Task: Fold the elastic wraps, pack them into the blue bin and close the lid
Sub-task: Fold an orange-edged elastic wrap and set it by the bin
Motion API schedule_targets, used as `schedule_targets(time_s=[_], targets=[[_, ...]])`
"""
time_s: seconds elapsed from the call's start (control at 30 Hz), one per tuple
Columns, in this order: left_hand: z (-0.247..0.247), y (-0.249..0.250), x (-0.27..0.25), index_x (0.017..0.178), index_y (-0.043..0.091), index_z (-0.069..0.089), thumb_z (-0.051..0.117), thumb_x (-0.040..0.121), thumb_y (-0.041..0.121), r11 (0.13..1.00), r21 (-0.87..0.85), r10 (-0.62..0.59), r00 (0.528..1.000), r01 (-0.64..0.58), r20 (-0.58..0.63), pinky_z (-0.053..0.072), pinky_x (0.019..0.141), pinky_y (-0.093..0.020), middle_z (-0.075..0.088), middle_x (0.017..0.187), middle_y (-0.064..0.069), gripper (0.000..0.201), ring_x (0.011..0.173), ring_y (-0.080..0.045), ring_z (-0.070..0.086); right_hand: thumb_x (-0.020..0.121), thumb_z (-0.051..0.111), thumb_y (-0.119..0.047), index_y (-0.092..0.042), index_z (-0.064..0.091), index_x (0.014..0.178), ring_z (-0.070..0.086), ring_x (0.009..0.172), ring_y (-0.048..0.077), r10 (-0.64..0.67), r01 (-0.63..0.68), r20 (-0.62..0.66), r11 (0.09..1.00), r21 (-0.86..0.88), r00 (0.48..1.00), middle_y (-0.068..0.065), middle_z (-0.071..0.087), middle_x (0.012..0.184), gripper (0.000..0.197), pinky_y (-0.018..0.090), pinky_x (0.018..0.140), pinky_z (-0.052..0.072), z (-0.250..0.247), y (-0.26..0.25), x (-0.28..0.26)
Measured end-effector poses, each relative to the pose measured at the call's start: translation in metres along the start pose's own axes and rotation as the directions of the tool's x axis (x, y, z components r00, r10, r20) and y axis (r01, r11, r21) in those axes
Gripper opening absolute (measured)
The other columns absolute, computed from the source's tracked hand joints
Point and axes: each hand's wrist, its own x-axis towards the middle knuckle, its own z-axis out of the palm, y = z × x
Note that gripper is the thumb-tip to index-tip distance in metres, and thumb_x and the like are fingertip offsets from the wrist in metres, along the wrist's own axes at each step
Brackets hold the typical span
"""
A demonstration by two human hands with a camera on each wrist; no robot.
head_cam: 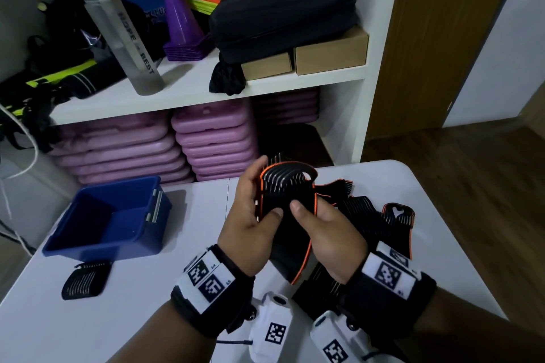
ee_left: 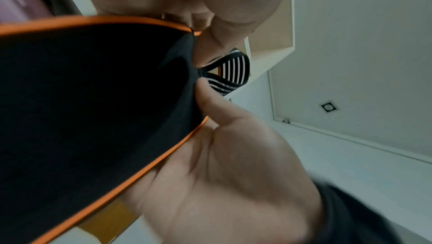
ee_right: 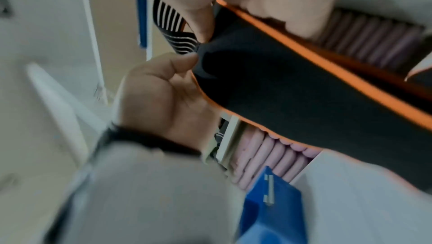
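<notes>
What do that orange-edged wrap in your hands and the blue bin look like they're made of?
Orange-edged wrap: soft black fabric, matte, with orange piping and a striped, ribbed band, probably elastic. Blue bin: rigid moulded plastic by its look, slightly glossy, with pale clips on one side.

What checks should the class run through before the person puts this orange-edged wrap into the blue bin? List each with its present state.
1. Both hands grip the wrap: ok. The left hand and right hand pinch the orange-edged wrap with their thumbs.
2. Wrap fully folded: not ok. A length of it hangs down between the wrists.
3. Blue bin open: ok. No lid on it.
4. Room inside the bin: ok. Its inside looks empty.
5. Lid at hand: cannot tell. No lid is in view.
6. Other wraps packed: not ok. A folded wrap lies on the table in front of the bin, and loose wraps lie to the right.
</notes>
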Motion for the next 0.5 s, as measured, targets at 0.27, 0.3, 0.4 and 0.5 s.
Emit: schedule_targets(time_s=[0.27,0.3,0.4,0.5], targets=[[-0.002,-0.038,-0.030,0.117,0.022,0.059,0.067,0.077,0.021,0.939,0.081,-0.337,0.941,0.334,0.037,0.053,0.091,-0.047,0.072,0.105,-0.004,0.040,0.101,-0.023,0.067,0.082,0.064,-0.050,-0.025,0.069,0.108,0.070,0.101,0.027,0.035,0.007,-0.235,0.984,0.176,0.971,0.007,0.074,0.107,0.036,0.051,0.096,0.052,-0.005,-0.024,0.037],[-0.003,-0.042,-0.035,0.112,0.024,0.061,0.068,0.076,0.022,0.923,0.115,-0.374,0.926,0.367,0.050,0.055,0.087,-0.047,0.073,0.101,-0.003,0.036,0.097,-0.024,0.069,0.083,0.063,-0.051,-0.026,0.067,0.111,0.069,0.104,0.026,0.012,0.031,-0.248,0.985,0.169,0.969,0.006,0.073,0.110,0.038,0.052,0.096,0.051,-0.009,-0.028,0.042],[-0.012,-0.053,-0.046,0.105,0.028,0.064,0.072,0.074,0.022,0.875,0.168,-0.471,0.880,0.455,0.070,0.056,0.086,-0.045,0.074,0.097,0.001,0.032,0.093,-0.019,0.070,0.093,0.058,-0.042,-0.026,0.061,0.116,0.066,0.110,0.025,-0.058,0.102,-0.277,0.984,0.147,0.959,0.005,0.068,0.120,0.028,0.053,0.097,0.050,-0.021,-0.044,0.056],[-0.022,-0.061,-0.052,0.101,0.025,0.068,0.074,0.077,0.019,0.836,0.175,-0.538,0.840,0.520,0.075,0.056,0.085,-0.038,0.075,0.094,-0.001,0.025,0.091,-0.019,0.071,0.095,0.056,-0.042,-0.031,0.060,0.109,0.065,0.112,0.025,-0.050,0.106,-0.308,0.980,0.167,0.950,0.004,0.066,0.123,0.019,0.053,0.099,0.049,-0.032,-0.048,0.068]])
